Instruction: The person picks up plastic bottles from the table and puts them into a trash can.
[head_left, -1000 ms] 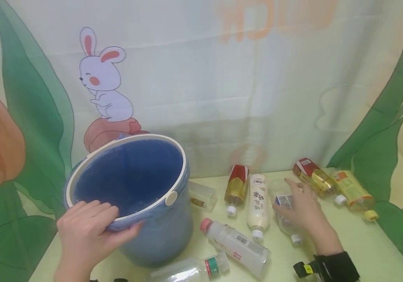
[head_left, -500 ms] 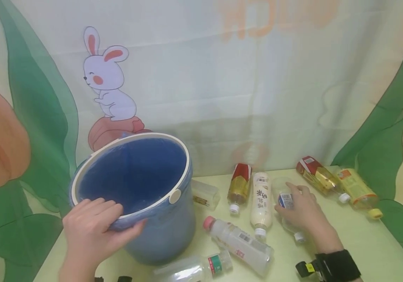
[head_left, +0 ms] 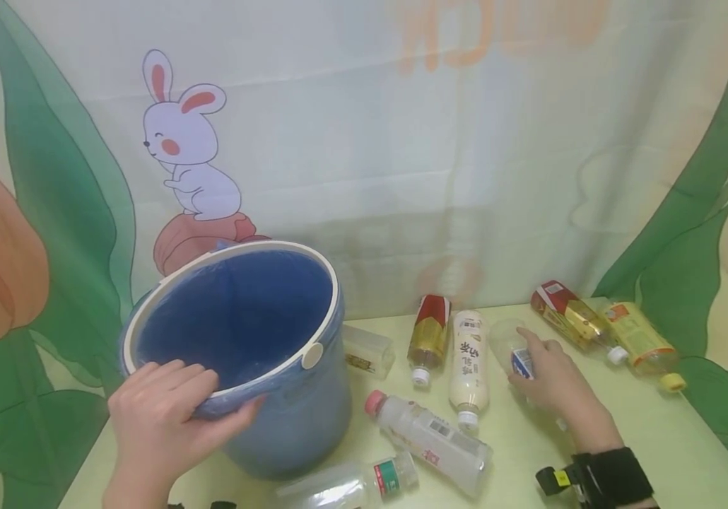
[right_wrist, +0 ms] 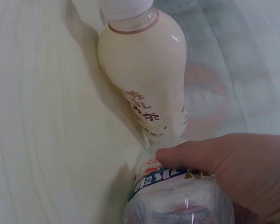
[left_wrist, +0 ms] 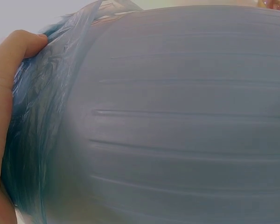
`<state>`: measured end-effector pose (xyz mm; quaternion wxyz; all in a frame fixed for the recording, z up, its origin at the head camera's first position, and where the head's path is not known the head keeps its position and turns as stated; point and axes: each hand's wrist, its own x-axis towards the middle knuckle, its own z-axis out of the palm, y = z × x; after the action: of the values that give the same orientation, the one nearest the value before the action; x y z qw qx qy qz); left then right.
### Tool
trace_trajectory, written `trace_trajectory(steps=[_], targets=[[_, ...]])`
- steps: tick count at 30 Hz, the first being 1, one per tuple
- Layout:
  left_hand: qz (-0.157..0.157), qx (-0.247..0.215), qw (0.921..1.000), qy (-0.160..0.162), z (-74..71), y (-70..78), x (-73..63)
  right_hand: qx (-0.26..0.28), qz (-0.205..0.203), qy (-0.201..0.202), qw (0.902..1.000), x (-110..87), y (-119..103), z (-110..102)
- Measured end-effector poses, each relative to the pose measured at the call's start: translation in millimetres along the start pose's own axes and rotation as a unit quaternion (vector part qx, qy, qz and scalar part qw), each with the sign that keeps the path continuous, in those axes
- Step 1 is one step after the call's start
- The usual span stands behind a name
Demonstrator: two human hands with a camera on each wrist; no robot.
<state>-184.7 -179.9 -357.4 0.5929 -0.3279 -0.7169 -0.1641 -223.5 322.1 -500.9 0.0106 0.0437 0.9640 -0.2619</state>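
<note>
My left hand (head_left: 163,406) grips the near rim of a blue trash can (head_left: 294,431), fingers over the edge and thumb under it outside. In the left wrist view, a thin blue bin liner (left_wrist: 42,112) folds over the can's rim beneath that hand. On the right, my right hand (head_left: 558,378) holds a clear plastic bottle (head_left: 505,338) with a blue and white label around its middle; part of it is hidden behind the hand. The right wrist view has my thumb across the label, close beside a cream milk tea bottle (right_wrist: 144,56) with a white cap.
Between trash can and milk tea bottle lie a clear square container (head_left: 367,351) and a red-and-gold bottle (head_left: 430,339). A pink-capped bottle (head_left: 434,442) and a green-labelled clear bottle (head_left: 345,488) lie nearer. Another red-and-gold bottle (head_left: 570,318) and a yellow-labelled bottle (head_left: 640,339) lie far right.
My right hand has closed around the clear bottle, which has turned slightly, its capped end shifting right. The left hand has stayed on the trash can's rim.
</note>
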Motion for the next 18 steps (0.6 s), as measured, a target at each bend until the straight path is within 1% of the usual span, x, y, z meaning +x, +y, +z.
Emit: trace_trajectory(steps=[3, 8, 12, 18], targets=[[0.000, 0.000, 1.0000, 0.002, -0.3, -0.2, -0.2, 0.000, -0.007, 0.004, 1.0000, 1.0, 3.9, -0.4], [0.001, 0.002, 1.0000, -0.008, -0.6, -0.3, -0.2, -0.001, -0.020, 0.012, 0.9997, 0.7, 8.3, 0.0], [0.003, 0.004, 0.9999, -0.013, -0.6, -0.4, -0.1, 0.000, -0.017, 0.007, 0.9998, 0.9, 10.5, 0.0], [0.003, 0.006, 1.0000, -0.007, -0.6, -0.4, 0.0, 0.002, -0.014, 0.005, 0.9999, 1.9, 10.6, -1.2]])
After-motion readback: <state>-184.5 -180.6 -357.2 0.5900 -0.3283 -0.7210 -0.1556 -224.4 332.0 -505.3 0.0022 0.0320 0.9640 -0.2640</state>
